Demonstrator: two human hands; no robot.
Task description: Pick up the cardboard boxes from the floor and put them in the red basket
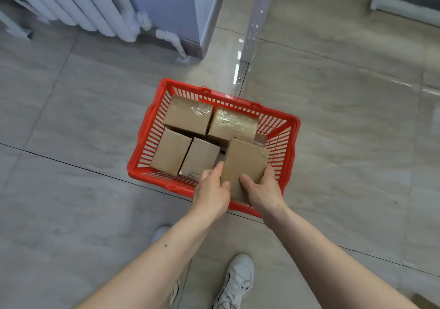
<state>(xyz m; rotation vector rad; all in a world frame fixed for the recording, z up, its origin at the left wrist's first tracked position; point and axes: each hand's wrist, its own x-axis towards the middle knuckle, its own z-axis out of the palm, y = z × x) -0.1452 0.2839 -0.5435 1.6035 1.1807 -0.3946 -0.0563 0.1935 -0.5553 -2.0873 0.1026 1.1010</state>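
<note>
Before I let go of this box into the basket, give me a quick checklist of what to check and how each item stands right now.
1. Both hands on the box: ok, left hand and right hand grip its near end.
2. Box over the basket: ok, at its near right corner.
3. Free slot beneath: cannot tell, the box hides it.
4. Box level: not ok, it is tilted.
5. Other boxes settled: ok, four lie inside.
6. More boxes on the floor: cannot tell.

You stand on a glossy grey tiled floor [333,118] with dark grout lines. A white radiator [78,1] sits at your upper left, beside a pale blue pillar [173,8]. Light glints off the tiles beyond it.
</note>
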